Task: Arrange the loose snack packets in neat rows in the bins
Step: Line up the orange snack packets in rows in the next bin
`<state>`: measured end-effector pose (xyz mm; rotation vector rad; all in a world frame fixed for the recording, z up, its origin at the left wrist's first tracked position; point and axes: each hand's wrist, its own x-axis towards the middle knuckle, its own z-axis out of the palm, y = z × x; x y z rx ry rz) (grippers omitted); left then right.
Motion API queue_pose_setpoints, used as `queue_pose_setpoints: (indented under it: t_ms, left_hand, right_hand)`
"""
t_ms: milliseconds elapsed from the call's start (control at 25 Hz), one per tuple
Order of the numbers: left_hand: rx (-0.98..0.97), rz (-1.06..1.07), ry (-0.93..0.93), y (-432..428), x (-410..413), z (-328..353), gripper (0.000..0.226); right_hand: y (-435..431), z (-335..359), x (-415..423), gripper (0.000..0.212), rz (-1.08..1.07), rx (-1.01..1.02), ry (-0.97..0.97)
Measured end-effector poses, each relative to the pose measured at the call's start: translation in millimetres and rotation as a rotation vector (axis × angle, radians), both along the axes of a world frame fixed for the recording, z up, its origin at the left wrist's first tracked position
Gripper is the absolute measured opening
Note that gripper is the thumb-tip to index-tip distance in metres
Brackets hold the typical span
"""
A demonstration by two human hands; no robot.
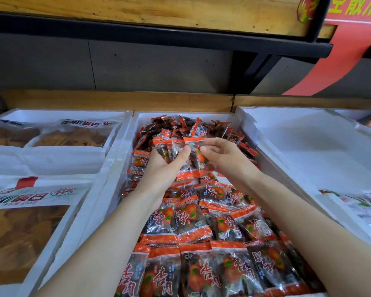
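Our left hand point(167, 168), forearm bare, reaching toward one o'clock: fingers curled round a clutch of packets point(171, 150). Our right hand point(225, 159), reaching toward eleven o'clock: thumb and fingers pinching the same packets.

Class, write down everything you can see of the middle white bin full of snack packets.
The middle bin is a white, foam-looking open box with thick walls, flanked by a left bin and right bin. Snack packets, clear with orange ends, fill it: neat overlapping rows in front, a loose heap behind. The left hand and right hand hold packets over it.
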<state>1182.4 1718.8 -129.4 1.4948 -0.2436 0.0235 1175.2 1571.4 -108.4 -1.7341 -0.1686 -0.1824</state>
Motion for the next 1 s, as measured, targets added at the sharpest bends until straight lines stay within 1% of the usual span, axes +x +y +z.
queue_pose_setpoints:
  t_ms: [40, 80, 120, 160, 200, 240, 280, 320, 360, 400, 480, 520, 560, 600, 640, 680, 720, 760, 800, 840, 880, 920, 1000]
  left_hand:
    - [0.000, 0.001, 0.008, 0, 0, -1, 0.072]
    - [-0.004, 0.001, 0.015, 1, -1, -1, 0.061]
    - [-0.017, -0.012, 0.023, 1, -3, 1, 0.044]
    - [-0.022, -0.031, 0.038, 1, -4, 2, 0.031]
    - [-0.029, -0.052, 0.048, 0, -5, 3, 0.028]
    - [-0.035, -0.075, 0.050, 1, -5, 3, 0.036]
    - [-0.046, -0.099, 0.057, 0, -7, 5, 0.051]
    - [-0.046, -0.112, 0.076, 0, -6, 5, 0.067]
    - [-0.035, -0.117, 0.095, 0, -6, 5, 0.077]
    - [-0.022, -0.105, 0.090, 0, -4, 4, 0.075]
    - [-0.030, -0.050, 0.045, 1, -2, 4, 0.059]
    - [-0.049, -0.009, 0.039, 1, 0, 5, 0.061]
    - [-0.076, 0.026, 0.039, 3, 1, 8, 0.068]
    - [-0.108, 0.050, 0.036, 5, 2, 10, 0.072]
    - [-0.132, 0.067, 0.035, 8, 4, 13, 0.075]
    - [-0.152, 0.076, 0.039, 11, 4, 15, 0.078]
    - [-0.168, 0.089, 0.050, 14, 5, 16, 0.080]
    - [-0.189, 0.098, 0.056, 15, 5, 16, 0.079]
    - [-0.200, 0.107, 0.060, 15, 5, 16, 0.077]
    - [-0.202, 0.103, 0.062, 15, 4, 16, 0.080]
    - [-0.194, 0.100, 0.070, 15, 3, 15, 0.085]
    - [-0.191, 0.089, 0.073, 14, 2, 15, 0.092]
    - [-0.184, 0.081, 0.079, 12, 2, 15, 0.103]
  right_hand:
    - [1, 0, -2, 0.025, -0.023, -0.073, -0.026]
    - [1, -1, -3, 0.030, -0.044, -0.145, -0.058]
    - [2, -1, -5, 0.033, -0.064, -0.203, -0.097]
    - [4, -2, -7, 0.032, -0.080, -0.247, -0.125]
    - [6, -2, -8, 0.031, -0.083, -0.269, -0.142]
    - [8, -2, -9, 0.029, -0.088, -0.281, -0.149]
    - [9, -2, -9, 0.028, -0.089, -0.274, -0.151]
    - [10, -3, -8, 0.027, -0.084, -0.236, -0.142]
    - [11, -4, -8, 0.026, -0.063, -0.160, -0.107]
    - [11, -2, -8, 0.025, -0.022, -0.046, -0.036]
    - [8, 6, -10, 0.014, 0.137, 0.186, 0.090]
    - [4, 10, -10, 0.009, 0.193, 0.249, 0.096]
    - [-2, 12, -9, 0.008, 0.184, 0.253, 0.078]
    - [-8, 12, -5, 0.011, 0.086, 0.127, 0.030]
    - [-18, 9, 1, 0.019, -0.066, -0.158, -0.031]
    - [-27, 4, 6, 0.029, -0.170, -0.519, -0.055]
    - [-34, -2, 8, 0.041, -0.161, -0.810, -0.001]
    - [-39, -9, 11, 0.050, -0.072, -0.991, 0.109]
    - [-42, -13, 11, 0.056, 0.038, -1.055, 0.219]
    - [-41, -16, 11, 0.059, 0.129, -1.051, 0.278]
    - [-38, -17, 11, 0.061, 0.180, -1.024, 0.274]
    - [-35, -19, 11, 0.061, 0.191, -1.007, 0.230]
    - [-31, -23, 13, 0.060, 0.138, -0.991, 0.130]
